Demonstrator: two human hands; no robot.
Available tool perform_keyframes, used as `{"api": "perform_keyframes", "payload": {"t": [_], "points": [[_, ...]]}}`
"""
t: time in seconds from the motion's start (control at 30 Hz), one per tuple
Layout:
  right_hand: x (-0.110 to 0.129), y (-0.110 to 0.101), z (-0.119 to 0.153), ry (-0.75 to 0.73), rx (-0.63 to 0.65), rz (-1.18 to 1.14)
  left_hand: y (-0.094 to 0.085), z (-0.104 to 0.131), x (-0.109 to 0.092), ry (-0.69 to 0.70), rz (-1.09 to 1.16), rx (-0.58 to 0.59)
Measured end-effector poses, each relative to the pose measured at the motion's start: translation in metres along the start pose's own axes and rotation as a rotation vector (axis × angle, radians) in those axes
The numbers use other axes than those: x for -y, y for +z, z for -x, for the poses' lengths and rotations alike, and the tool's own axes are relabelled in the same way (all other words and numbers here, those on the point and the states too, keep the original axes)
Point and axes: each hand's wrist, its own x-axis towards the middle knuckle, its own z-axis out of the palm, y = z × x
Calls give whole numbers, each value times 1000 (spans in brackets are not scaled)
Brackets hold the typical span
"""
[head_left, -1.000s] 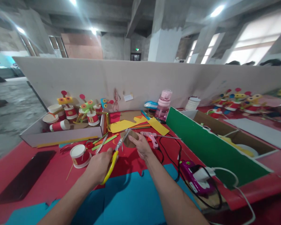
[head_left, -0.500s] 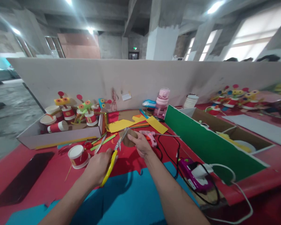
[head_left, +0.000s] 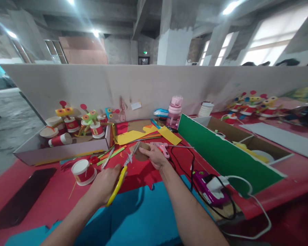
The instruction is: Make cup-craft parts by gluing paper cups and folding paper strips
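My left hand [head_left: 107, 182] is closed on the yellow handles of a pair of scissors [head_left: 120, 182], with the blades pointing up and to the right. Between thumb and fingers, my right hand [head_left: 155, 156] pinches a small piece of brown cardboard [head_left: 141, 152]. The scissor blades meet the left edge of the cardboard. Behind my right hand lies a pink glue gun [head_left: 164, 149]. Blue sheets [head_left: 143, 215] lie below both forearms. A red and white paper cup [head_left: 84, 172] stands left of my left hand.
At the left, a white box [head_left: 64, 153] holds cup figures. Yellow paper [head_left: 129, 137] lies ahead. To the right are a green-sided box [head_left: 220, 157], a purple power strip [head_left: 213, 193] and cables. A pink bottle [head_left: 175, 111] stands by the partition. A dark flat object [head_left: 23, 198] lies left.
The whole view has shifted slightly, so most things appear a little further left. Both hands keep their holds, and the scissors remain at the cardboard's edge.
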Motion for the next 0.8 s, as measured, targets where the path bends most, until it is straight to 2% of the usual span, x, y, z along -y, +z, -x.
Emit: {"api": "perform_keyframes", "payload": {"t": [0.43, 0.63, 0.8], "points": [[8, -2, 6, 44, 50, 203, 8, -3, 11, 23, -105, -24], [-1, 2, -2, -45, -37, 84, 8, -6, 11, -34, -88, -22], [1, 3, -3, -34, -33, 75, 2, -5, 5, -77, -85, 12]]}}
